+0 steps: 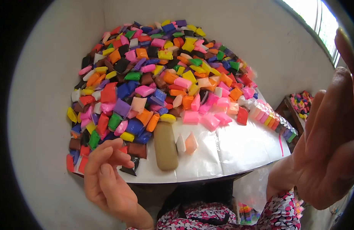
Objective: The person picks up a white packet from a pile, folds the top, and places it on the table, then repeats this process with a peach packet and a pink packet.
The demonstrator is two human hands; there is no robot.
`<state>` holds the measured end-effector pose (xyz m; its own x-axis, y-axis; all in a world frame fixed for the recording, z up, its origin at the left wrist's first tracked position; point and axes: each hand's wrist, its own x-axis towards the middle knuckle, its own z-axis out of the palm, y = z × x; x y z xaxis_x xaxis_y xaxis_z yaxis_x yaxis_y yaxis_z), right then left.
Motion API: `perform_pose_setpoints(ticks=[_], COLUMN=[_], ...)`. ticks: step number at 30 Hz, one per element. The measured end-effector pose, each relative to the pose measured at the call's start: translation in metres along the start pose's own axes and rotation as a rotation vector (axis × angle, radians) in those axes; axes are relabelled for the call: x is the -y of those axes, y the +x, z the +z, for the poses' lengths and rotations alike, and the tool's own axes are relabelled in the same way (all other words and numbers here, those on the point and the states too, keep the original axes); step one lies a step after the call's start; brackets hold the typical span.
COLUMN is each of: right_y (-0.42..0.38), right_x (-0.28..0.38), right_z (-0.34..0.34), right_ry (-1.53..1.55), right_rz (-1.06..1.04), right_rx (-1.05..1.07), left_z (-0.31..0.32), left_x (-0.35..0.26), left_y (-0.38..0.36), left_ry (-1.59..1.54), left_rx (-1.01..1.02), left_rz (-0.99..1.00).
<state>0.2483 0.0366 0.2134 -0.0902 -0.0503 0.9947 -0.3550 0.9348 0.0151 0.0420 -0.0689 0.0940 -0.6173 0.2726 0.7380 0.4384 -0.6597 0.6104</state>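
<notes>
My left hand [112, 184] is raised over the table's front left edge, its fingers loosely curled and apart, with nothing in them. Closest to it lie a black packet [130, 167] and a brown packet [137, 150]. My right hand [326, 134] is held up close to the camera at the far right, fingers spread, holding nothing; its fingertips reach the edge of view. Between the hands, an olive-brown rounded block [165, 147] lies on the white sheet [238, 149], with a white packet [180, 144] and a peach packet [191, 143] beside it.
A large heap of small coloured packets [146, 69] covers the back and left of the table. A clear pack of multicoloured packets [270, 118] lies at the right edge. More packets [301, 102] sit on a stand behind. A clear bag [247, 209] hangs below the table.
</notes>
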Motion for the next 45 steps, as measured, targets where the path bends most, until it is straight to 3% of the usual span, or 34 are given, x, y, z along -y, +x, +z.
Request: perform_pose_setpoints(ticks=[9,16,23,25,28,29,33,36,40,45], right_y=[0.007,0.000,-0.056,-0.080,-0.097,-0.098,-0.110,-0.116,-0.124,-0.104], right_x=[0.006,-0.002,-0.133,-0.172,-0.207,-0.214,-0.246,-0.256,-0.269,-0.259], right_z=[-0.005,0.014,0.065,0.077,0.101,0.109,0.141,0.156,0.160,0.141], right_ry=[-0.082,-0.168,-0.228,-0.429,-0.401,-0.378,-0.391,-0.523,-0.483,0.117], right_rz=[-0.095,-0.035,0.431,0.365,0.381,0.474,0.205,0.192,0.155,1.016], right_rx=[-0.058,-0.080,0.393,0.566,0.624,0.686,0.841,1.008,0.798,0.617], left_z=[0.008,0.008,0.005,0.004,0.006,0.006,0.008,0.006,0.003,-0.002], left_x=[0.012,0.031,0.071,0.081,0.089,0.094,0.110,0.113,0.115,0.114], left_y=[0.003,-0.003,-0.012,-0.017,-0.024,-0.028,-0.038,-0.036,-0.037,-0.036], left_ry=[-0.033,-0.018,-0.005,0.086,0.139,0.142,0.175,0.175,0.158,0.124], left_rx=[0.080,0.136,0.130,0.182,0.246,0.274,0.358,0.392,0.421,0.442], left_rz=[-0.174,-0.309,-0.428,-0.395,-0.413,-0.418,-0.422,-0.362,-0.334,-0.323])
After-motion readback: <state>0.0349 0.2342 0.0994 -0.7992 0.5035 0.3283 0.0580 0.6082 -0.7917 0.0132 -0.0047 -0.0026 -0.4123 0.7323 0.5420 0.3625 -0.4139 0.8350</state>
